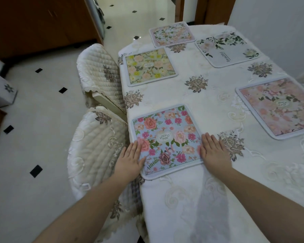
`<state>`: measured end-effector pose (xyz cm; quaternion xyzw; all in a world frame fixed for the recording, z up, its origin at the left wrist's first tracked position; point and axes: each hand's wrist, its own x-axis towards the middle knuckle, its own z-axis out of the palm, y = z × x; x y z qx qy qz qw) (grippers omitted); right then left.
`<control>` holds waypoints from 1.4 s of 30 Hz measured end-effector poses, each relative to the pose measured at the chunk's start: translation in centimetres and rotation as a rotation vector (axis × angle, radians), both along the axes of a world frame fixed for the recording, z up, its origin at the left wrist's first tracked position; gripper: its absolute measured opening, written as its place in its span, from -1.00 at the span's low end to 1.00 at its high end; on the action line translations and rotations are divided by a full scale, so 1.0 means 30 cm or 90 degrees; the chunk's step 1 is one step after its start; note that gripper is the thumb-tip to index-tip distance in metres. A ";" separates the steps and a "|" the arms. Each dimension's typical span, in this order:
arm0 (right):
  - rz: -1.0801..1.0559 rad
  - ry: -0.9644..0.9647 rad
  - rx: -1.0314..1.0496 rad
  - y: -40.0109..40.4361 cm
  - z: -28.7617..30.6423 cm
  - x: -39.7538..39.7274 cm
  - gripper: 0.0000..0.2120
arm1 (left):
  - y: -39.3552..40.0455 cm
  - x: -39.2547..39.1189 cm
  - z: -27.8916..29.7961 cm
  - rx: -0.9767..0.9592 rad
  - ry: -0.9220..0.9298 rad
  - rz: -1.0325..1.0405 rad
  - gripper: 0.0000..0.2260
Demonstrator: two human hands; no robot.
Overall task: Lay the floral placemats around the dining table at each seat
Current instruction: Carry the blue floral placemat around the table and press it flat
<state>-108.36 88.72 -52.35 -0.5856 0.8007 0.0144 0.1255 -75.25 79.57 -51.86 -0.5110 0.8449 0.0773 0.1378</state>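
Note:
A blue floral placemat lies flat near the table's left edge, close to me. My left hand rests flat on its left edge, fingers straight. My right hand lies flat on its right edge, partly on the cloth. Other placemats lie on the dining table: a yellow-green one further along the left side, a pale pink one at the far end, a white leafy one at the far right, and a large pink one at the right.
A cream embroidered cloth covers the table. Two quilted chairs stand against the left side. A tiled floor with black diamonds lies left, with wooden cabinets beyond. A white wall stands at the right.

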 end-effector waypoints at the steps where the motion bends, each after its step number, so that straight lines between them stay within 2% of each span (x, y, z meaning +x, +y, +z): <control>1: 0.003 -0.001 0.007 0.024 -0.001 -0.001 -0.36 | 0.022 0.004 0.013 0.008 -0.013 0.003 -0.11; 4: 0.025 -0.007 0.040 0.081 0.001 0.005 -0.21 | 0.087 0.017 0.082 0.047 -0.054 0.006 -0.03; 6: 0.009 -0.019 0.057 0.101 0.030 0.011 -0.14 | 0.133 0.019 0.124 0.077 -0.065 0.022 -0.08; 9: -0.003 -0.042 0.115 0.105 0.115 0.035 -0.29 | 0.191 0.008 0.179 0.108 -0.077 0.030 -0.33; 11: 0.010 -0.059 0.130 0.100 0.151 0.060 -0.41 | 0.215 -0.009 0.209 0.111 -0.075 0.023 -0.38; 18: 0.032 -0.081 0.120 0.135 0.278 0.188 -0.45 | 0.248 -0.064 0.298 0.100 -0.040 -0.035 -0.32; 23: 0.049 -0.046 0.149 0.208 0.335 0.303 -0.48 | 0.280 -0.041 0.361 0.113 -0.030 -0.067 -0.30; 31: 0.016 -0.021 0.111 0.378 0.448 0.593 -0.40 | 0.365 0.161 0.475 -0.017 0.082 -0.114 -0.32; 33: 0.030 -0.017 0.095 0.411 0.481 0.664 -0.37 | 0.380 0.216 0.486 -0.026 0.088 -0.123 -0.29; 36: 0.038 -0.009 0.057 0.455 0.532 0.753 -0.13 | 0.407 0.287 0.512 -0.047 0.087 -0.144 -0.29; 38: 0.034 0.002 0.030 0.476 0.555 0.792 -0.09 | 0.427 0.320 0.536 -0.065 0.092 -0.155 -0.31; 40: 0.038 0.024 0.012 0.494 0.568 0.825 -0.08 | 0.450 0.343 0.553 -0.070 0.094 -0.155 -0.26; 42: 0.047 0.045 0.000 0.510 0.577 0.844 0.04 | 0.469 0.355 0.566 -0.068 0.103 -0.131 -0.19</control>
